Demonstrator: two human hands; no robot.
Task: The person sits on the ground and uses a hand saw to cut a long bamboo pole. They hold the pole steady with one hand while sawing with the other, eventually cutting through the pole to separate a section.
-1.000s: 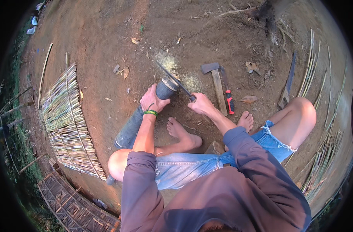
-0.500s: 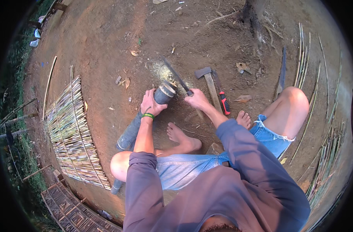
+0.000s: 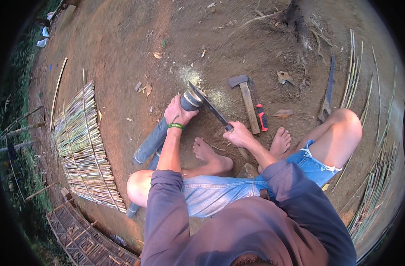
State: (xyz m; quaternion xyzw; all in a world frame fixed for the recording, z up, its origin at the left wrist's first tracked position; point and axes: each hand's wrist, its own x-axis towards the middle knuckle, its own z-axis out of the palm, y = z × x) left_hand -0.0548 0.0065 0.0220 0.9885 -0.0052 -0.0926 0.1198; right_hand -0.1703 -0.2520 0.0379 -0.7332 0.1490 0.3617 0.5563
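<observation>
My left hand (image 3: 178,111) wraps round a thick, dark grey bamboo pole (image 3: 150,142) just below its pale, trimmed end. The pole slants from lower left up to the middle, past my left knee. In my right hand (image 3: 239,134) is the short handle of a machete (image 3: 214,111), its long dark blade angled up and left. The blade lies across the right side of the pole's end, touching it or very close. Pale wood shavings (image 3: 218,98) are scattered on the ground beyond that end.
Right of my right hand lie an axe (image 3: 248,104) and a red-and-black-handled tool (image 3: 262,119). A handsaw (image 3: 329,88) rests beyond my right knee. Thin poles (image 3: 374,188) line the right side. A mat of split slats (image 3: 85,146) lies left. A tree base (image 3: 295,22) stands ahead.
The machete has come down and left, from above and beside the pole's end to against it. My right hand has shifted lower and slightly right; the left keeps its grip.
</observation>
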